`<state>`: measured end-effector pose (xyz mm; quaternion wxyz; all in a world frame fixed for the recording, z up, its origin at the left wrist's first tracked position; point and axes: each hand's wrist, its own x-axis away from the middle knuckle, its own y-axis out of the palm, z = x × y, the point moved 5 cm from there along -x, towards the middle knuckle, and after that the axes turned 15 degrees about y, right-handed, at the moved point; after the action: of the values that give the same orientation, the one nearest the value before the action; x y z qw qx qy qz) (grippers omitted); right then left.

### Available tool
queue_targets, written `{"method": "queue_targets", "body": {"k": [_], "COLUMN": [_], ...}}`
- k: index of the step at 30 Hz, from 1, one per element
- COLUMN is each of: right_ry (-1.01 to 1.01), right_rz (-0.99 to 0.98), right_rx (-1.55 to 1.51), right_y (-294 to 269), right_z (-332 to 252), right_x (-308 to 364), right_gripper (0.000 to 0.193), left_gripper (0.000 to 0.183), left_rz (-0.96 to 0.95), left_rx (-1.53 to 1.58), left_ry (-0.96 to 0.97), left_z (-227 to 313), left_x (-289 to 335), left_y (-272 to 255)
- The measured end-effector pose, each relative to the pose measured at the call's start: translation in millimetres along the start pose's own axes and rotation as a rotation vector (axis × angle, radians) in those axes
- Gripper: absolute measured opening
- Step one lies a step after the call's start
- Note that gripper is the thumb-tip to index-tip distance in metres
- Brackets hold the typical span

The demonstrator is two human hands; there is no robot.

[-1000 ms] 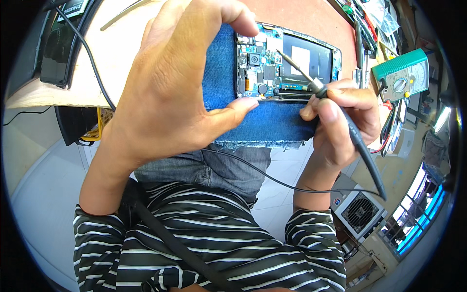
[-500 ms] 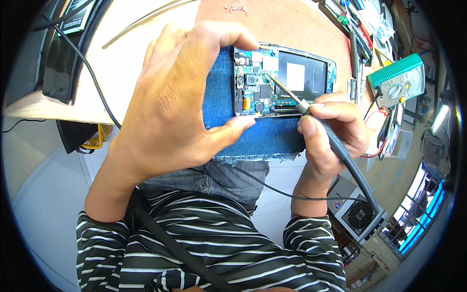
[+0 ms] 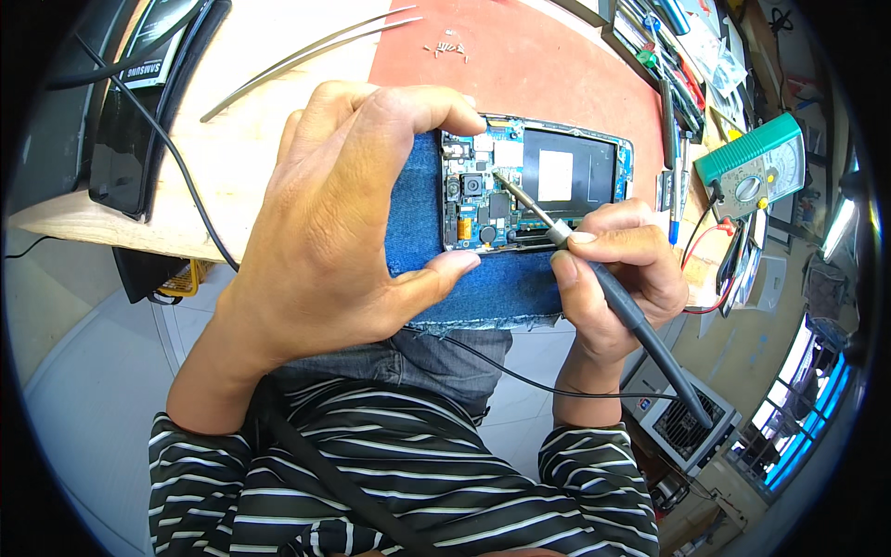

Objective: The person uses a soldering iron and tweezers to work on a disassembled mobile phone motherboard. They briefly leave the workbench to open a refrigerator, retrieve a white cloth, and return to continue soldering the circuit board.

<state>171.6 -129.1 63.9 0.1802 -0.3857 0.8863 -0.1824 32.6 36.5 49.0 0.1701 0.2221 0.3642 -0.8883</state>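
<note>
An opened phone (image 3: 603,176) lies on a piece of blue denim (image 3: 418,200), its blue circuit board (image 3: 498,204) and black frame exposed. My left hand (image 3: 339,209) spans its left end, with the fingertips at the far edge and the thumb at the near edge. Pinched in my right hand (image 3: 640,249) is a soldering iron (image 3: 626,302) with a dark handle. Its thin metal tip points down at the board, just right of the round camera part (image 3: 473,185). I cannot tell whether the tip touches. My left palm side and the curled right fingers are partly hidden.
Small screws (image 3: 450,47) lie on the reddish mat (image 3: 520,56) beyond the phone. A green analogue multimeter (image 3: 752,167) stands at the right, near pens and tools. Two thin strips (image 3: 306,56) lie on the far left of the table. A black cable (image 3: 172,144) crosses the left edge.
The whole scene sits a little lower in the view. Against the board, the iron's tip has shifted slightly left, nearer the camera part. My left hand keeps its hold on the phone.
</note>
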Motion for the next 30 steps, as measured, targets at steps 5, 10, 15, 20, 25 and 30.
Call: {"method": "queue_targets", "body": {"k": [5,10,15,20,25,30], "right_ry": [0.045,0.031,0.022,0.039,0.042,0.025], "right_rz": [-0.012,-0.013,-0.021,-0.032,-0.022,-0.021], "right_rx": [-0.038,-0.025,-0.022,-0.049,-0.098,-0.080], "right_y": [0.4,0.3,0.1,0.4,1.4,0.9], "right_z": [0.6,0.6,0.2,0.9,3.0,2.7], "right_x": [0.6,-0.5,-1.1,-1.1,-0.7,-0.7], "right_gripper": [0.021,0.021,0.021,0.021,0.021,0.022], "left_gripper": [0.079,0.079,0.078,0.078,0.078,0.078], "left_rz": [-0.003,-0.012,-0.011,-0.009,-0.022,-0.022], "left_rx": [-0.002,-0.010,-0.011,0.009,0.010,0.011], "left_ry": [-0.002,0.004,0.005,-0.006,-0.006,-0.013], "left_z": [-0.5,-1.0,-1.1,-1.5,-1.7,-1.8], "left_x": [0.3,-0.1,-0.4,0.5,1.0,0.9], "left_y": [-0.3,-0.7,0.0,0.4,0.3,0.3]}}
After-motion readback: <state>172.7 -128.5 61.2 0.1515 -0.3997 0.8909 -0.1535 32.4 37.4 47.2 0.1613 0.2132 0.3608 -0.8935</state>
